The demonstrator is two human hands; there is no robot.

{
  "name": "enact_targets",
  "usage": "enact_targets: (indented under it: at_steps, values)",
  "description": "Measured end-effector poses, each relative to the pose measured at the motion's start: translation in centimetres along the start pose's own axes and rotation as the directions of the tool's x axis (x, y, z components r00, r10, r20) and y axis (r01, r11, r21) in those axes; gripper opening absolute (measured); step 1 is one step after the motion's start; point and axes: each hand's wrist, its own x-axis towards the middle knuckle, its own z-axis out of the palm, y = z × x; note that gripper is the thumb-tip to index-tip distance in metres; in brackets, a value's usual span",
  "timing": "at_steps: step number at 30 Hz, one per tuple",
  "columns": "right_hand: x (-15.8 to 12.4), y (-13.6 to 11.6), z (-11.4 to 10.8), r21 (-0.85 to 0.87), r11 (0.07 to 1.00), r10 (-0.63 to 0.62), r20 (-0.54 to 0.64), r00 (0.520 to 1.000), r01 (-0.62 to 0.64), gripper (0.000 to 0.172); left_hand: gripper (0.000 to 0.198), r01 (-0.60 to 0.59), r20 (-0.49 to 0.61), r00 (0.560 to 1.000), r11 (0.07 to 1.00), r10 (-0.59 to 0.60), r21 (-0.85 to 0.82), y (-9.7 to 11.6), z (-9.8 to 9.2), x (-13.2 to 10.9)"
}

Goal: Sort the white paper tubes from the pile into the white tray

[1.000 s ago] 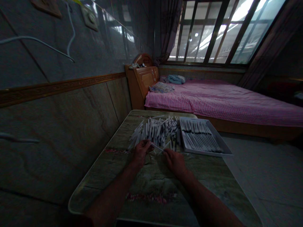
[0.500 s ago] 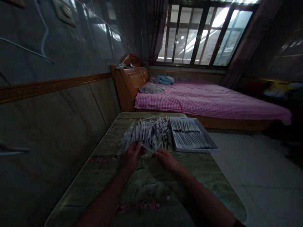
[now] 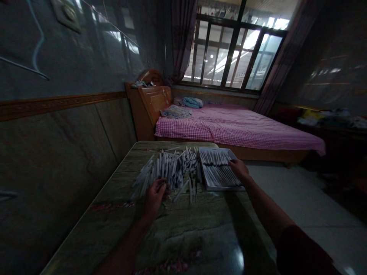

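A loose pile of several thin white sticks [image 3: 169,168] lies on the far part of the green marbled table [image 3: 183,229]. My left hand [image 3: 156,194] rests at the pile's near edge, its fingers curled among the sticks. To the right of the pile stands a shallow white tray [image 3: 210,187] filled with sticks laid in rows. My right hand [image 3: 237,169] reaches over the tray's right side, fingers bent down onto the rows; what they hold, if anything, is hidden in the dim light.
A tiled wall [image 3: 57,130] runs close along the table's left side. Beyond the table stands a bed with a pink checked cover [image 3: 235,130] and a wooden headboard [image 3: 150,103], under a barred window [image 3: 229,57]. Grey floor [image 3: 301,198] lies to the right.
My right hand has moved from beside my left hand at the pile over to the tray on the right. The view has swung rightward.
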Motion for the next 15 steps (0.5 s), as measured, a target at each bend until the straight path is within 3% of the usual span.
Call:
enact_targets:
  at_steps: [7, 15]
  values:
    - [3.5, 1.5, -0.7, -0.296, 0.947, 0.115, -0.051, 0.992, -0.125, 0.031, 0.045, 0.010, 0.020, 1.000, 0.997, -0.011, 0.075, -0.1, 0.2, -0.1]
    - [4.7, 1.4, -0.8, -0.367, 0.926, 0.069, -0.079, 0.994, -0.094, 0.035, 0.037, -0.017, 0.049, 0.999, 0.989, 0.010, 0.148, -0.3, 0.4, -0.4]
